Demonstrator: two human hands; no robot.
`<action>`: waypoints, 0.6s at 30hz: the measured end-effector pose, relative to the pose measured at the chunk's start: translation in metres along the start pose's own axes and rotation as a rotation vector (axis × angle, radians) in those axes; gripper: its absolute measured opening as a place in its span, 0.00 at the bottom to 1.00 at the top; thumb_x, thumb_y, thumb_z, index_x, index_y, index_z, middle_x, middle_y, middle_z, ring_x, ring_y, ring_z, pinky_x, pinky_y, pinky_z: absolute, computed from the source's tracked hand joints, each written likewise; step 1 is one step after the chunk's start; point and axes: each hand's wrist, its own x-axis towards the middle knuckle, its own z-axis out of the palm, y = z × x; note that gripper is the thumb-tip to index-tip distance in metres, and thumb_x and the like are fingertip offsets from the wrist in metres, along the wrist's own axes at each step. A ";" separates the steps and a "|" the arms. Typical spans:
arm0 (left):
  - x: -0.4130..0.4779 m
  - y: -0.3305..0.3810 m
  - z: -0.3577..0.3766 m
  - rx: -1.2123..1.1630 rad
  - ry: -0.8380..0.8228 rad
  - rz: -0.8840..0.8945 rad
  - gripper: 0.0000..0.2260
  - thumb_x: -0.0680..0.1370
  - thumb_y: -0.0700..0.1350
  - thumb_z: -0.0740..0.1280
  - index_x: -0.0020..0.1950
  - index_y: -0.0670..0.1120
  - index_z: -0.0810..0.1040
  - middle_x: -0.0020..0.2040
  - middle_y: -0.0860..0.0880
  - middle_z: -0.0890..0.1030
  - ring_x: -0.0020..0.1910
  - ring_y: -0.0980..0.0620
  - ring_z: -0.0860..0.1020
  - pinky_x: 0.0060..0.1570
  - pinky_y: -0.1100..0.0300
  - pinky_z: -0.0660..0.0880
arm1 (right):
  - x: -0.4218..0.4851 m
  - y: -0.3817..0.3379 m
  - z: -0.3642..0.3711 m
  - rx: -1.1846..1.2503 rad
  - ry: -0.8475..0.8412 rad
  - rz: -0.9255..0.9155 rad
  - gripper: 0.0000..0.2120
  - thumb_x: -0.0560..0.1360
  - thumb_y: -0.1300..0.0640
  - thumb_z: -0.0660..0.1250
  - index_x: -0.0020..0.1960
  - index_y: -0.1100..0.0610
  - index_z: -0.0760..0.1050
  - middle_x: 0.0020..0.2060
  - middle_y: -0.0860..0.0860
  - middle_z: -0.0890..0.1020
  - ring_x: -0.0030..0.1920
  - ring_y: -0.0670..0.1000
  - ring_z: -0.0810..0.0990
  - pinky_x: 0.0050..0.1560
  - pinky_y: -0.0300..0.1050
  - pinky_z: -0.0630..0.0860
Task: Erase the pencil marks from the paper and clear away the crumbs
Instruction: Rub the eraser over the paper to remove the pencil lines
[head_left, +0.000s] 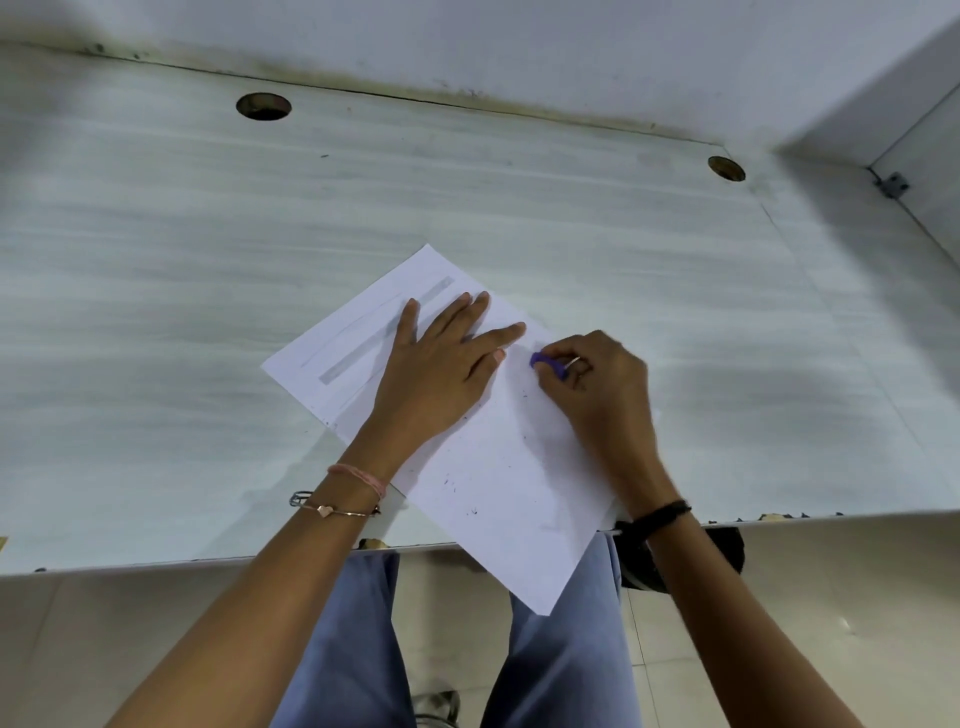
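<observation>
The left hand (441, 358) presses flat on the paper (498, 457); the right hand (597, 379) pinches a purple eraser (548, 364) against it.

Counter (156, 260): pale, streaked grain, front edge chipped. Left hole (263, 106) and right hole (726, 168), both round, near back edge. Stained seam below wall (519, 36). Grey bracket (892, 184) at right corner. Metal clip (300, 499) near front edge. Below: tiled floor (78, 634), blue trousers (353, 649), dark object (724, 551), unclear.
</observation>
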 end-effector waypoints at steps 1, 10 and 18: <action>0.000 0.000 0.001 0.003 0.008 0.004 0.19 0.83 0.54 0.48 0.73 0.66 0.58 0.78 0.55 0.53 0.77 0.58 0.48 0.74 0.43 0.40 | -0.007 -0.006 0.005 -0.011 -0.023 -0.062 0.03 0.70 0.62 0.72 0.43 0.57 0.81 0.36 0.50 0.80 0.35 0.49 0.75 0.40 0.38 0.70; 0.000 0.001 0.000 0.010 0.004 0.000 0.19 0.83 0.53 0.48 0.73 0.66 0.58 0.78 0.55 0.52 0.77 0.58 0.48 0.74 0.44 0.40 | 0.013 0.010 -0.006 0.016 0.033 0.085 0.03 0.70 0.61 0.71 0.42 0.56 0.81 0.37 0.50 0.79 0.36 0.50 0.76 0.40 0.43 0.72; 0.000 0.000 0.000 -0.013 -0.003 0.003 0.19 0.83 0.53 0.48 0.73 0.67 0.58 0.78 0.55 0.52 0.77 0.58 0.48 0.74 0.44 0.39 | 0.014 0.015 -0.006 0.006 -0.026 0.062 0.05 0.69 0.60 0.72 0.44 0.54 0.82 0.38 0.50 0.80 0.36 0.49 0.76 0.40 0.39 0.70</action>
